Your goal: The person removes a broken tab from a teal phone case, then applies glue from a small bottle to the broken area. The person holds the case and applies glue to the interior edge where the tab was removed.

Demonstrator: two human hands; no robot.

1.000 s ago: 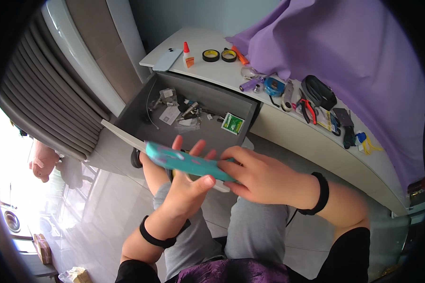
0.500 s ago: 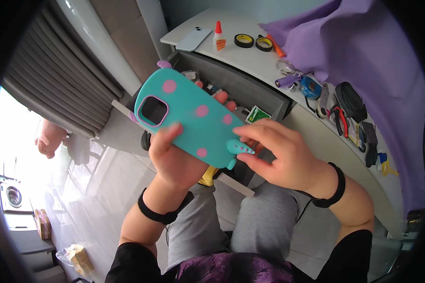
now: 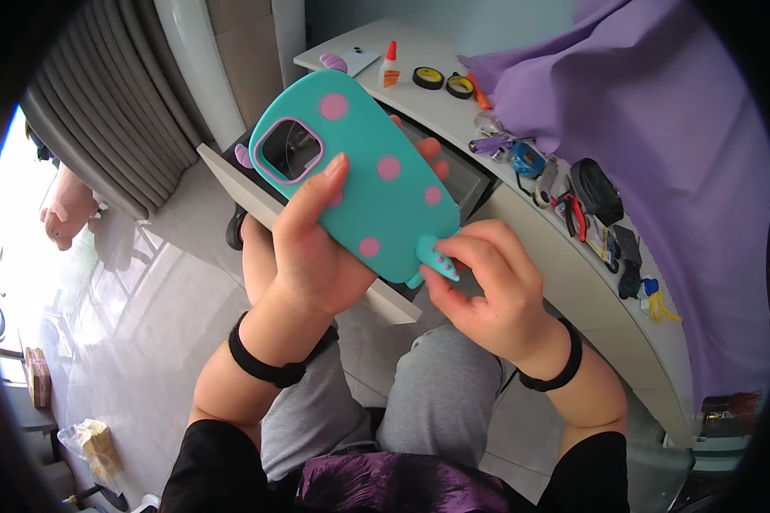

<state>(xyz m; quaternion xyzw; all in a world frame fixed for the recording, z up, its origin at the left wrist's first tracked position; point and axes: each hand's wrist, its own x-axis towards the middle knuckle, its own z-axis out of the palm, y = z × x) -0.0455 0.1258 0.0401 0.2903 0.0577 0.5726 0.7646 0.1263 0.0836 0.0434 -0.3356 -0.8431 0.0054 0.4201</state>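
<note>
So the person's left grip (image 3: 315,267) is wrapped around a teal phone case with pink spots, soft-looking like silicone (image 3: 364,209). Thumb is flat on the back just below the pink-rimmed camera cutout (image 3: 291,150), and a few fingertips poke out past the far edge. The right grip (image 3: 496,291) has the little pointy teal tail with small pink dots (image 3: 425,246) at the case's lower end, pinched between thumb and index finger. The whole case is tilted in midair, over the pulled-out grey drawer with the pale front panel (image 3: 241,185).

What could go wrong? Biggest worry is that tail imo. It looks like a small stub, so a hard yank or twist could tear it at the base. Pulling could also drag the case out of the left grip, since one thumb is doing most of the work up top. Lose it there and it'd probably drop into the drawer or bounce off the front panel onto the grey tile floor (image 3: 162,325). The two lilac ridged horns (image 3: 334,62) might also catch on the panel if the case gets lowered carelessly. Stuff on the white curved desk (image 3: 441,53) is well clear.
</note>
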